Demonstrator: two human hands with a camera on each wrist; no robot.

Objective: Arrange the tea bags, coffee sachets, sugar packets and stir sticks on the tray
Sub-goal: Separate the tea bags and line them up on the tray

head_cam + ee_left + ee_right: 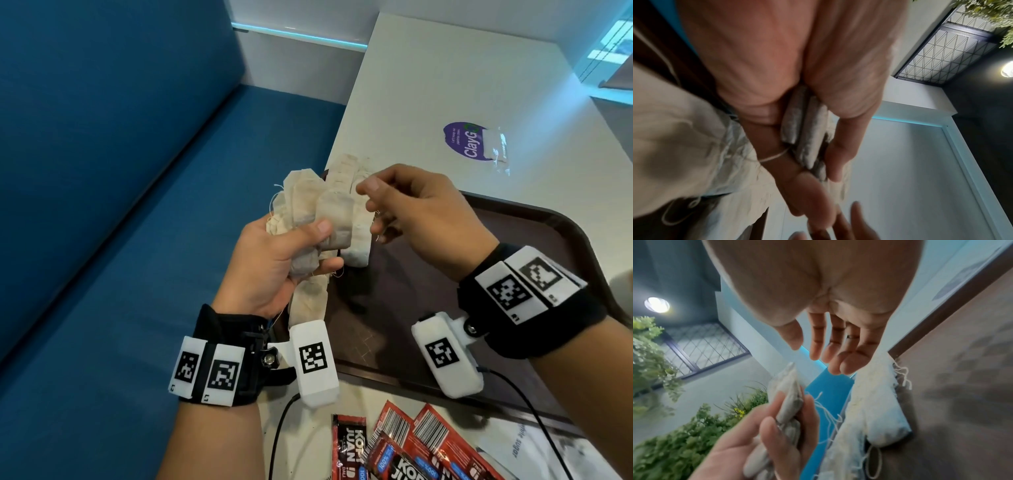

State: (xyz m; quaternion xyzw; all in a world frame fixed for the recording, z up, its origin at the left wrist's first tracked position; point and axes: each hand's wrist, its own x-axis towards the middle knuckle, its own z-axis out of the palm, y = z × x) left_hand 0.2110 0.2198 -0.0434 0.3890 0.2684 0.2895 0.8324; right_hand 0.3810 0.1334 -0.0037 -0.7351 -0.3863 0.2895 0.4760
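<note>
Tea bags [318,212], a fanned bundle of pale paper sachets with loose strings, sit in the left hand [274,267], whose thumb and curled fingers clamp the lower ends; the bundle is held in the air above the left edge of the tray [548,246]. More tea bags hang below the grip, and a few lie on the tray's left edge just beneath. The right hand [421,212] is raised beside the bundle with fingers loosely bent; the right wrist view shows its palm bare, holding nothing.

The tray is dark brown plastic with a raised rim and rounded corners, resting on a white table [445,85]. Blue upholstered bench seating [137,171] runs along the table's left side, backed by a white wall with a cyan light strip [298,34]. The wrist views show a dark ceiling with a round lamp [657,305], a metal lattice panel [947,53] and green foliage [674,443].

A purple sticker [466,140] on the table reads "ClayG", partly covered by a torn clear wrapper [498,147]. Red coffee sachets [394,448] lie on the table nearer than the tray, printed "KOPI JUAN" and "100%", with barcodes. A white packet [527,448] beside them reads "white sugar". Both wrists carry black straps with white square-coded marker blocks.
</note>
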